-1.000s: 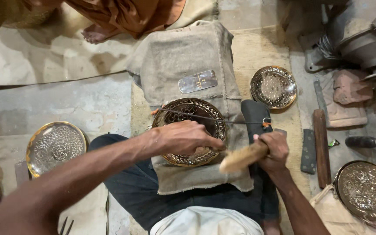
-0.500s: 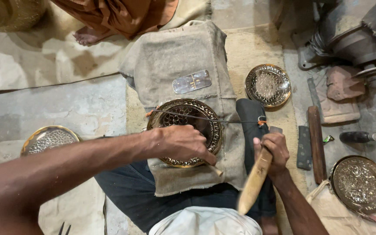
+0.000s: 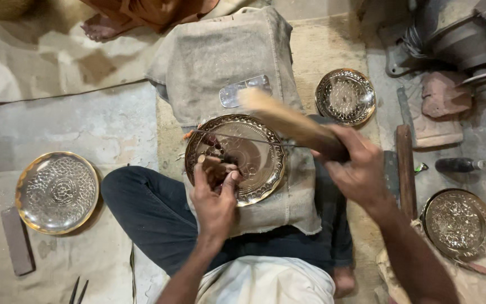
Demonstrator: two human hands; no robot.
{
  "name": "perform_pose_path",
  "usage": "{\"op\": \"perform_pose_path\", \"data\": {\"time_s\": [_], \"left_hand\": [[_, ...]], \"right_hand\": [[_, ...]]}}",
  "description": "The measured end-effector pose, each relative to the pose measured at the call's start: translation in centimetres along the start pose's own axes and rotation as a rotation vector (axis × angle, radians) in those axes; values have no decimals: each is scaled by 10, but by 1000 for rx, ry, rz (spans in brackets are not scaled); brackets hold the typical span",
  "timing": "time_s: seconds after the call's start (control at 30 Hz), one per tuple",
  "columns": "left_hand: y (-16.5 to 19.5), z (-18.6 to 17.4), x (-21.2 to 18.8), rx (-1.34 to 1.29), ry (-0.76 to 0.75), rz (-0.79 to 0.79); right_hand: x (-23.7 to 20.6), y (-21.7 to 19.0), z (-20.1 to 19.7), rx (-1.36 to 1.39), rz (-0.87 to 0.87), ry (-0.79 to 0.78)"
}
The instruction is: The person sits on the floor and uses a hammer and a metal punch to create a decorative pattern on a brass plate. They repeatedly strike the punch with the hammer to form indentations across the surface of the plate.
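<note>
floor [image 3: 102, 118]: bare concrete w/ cloth sheets; person sits cross-legged, worktop is a sacking-covered block [image 3: 226, 50] over the lap.
spare plates: finished embossed brass plate, left [image 3: 57, 191]; two more at right [image 3: 345, 97] and [image 3: 459, 222], well apart from the work.
work plate [image 3: 243, 155]: engraved brass plate lying flat on the sacking, centre of view, a thin rod or wire across its top.
right hand [image 3: 361, 166]: grip closed round a wooden mallet [image 3: 291, 121], raised above the plate's right edge, blurred.
left hand [image 3: 215, 194]: fingers pinched narrow on a small punch [image 3: 202, 161], tip on the plate's lower left.
risk: as judged, mallet could land off the punch head & hit the fingers, since they sit right beside it; a glancing blow could skid the punch & scar the pattern, plate being unclamped on soft cloth.
</note>
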State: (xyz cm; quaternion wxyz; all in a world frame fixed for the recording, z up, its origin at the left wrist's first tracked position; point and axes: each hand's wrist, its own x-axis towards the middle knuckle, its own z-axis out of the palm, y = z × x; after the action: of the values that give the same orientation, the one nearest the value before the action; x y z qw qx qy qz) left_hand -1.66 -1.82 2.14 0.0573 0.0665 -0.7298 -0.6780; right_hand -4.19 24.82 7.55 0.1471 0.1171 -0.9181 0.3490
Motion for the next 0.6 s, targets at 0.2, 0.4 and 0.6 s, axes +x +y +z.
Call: {"op": "perform_pose_path", "data": {"time_s": [0.2,0.4,0.6], "left_hand": [[-10,11,-13,26,111,119],[-13,12,-12,70,128,158],[-11,7,-7,167,65,124]], "right_hand": [[67,-35,-8,-427,-408,-246],[95,-49,2,-168,-496,-361],[100,-54,-5,-443,-541,-401]]}}
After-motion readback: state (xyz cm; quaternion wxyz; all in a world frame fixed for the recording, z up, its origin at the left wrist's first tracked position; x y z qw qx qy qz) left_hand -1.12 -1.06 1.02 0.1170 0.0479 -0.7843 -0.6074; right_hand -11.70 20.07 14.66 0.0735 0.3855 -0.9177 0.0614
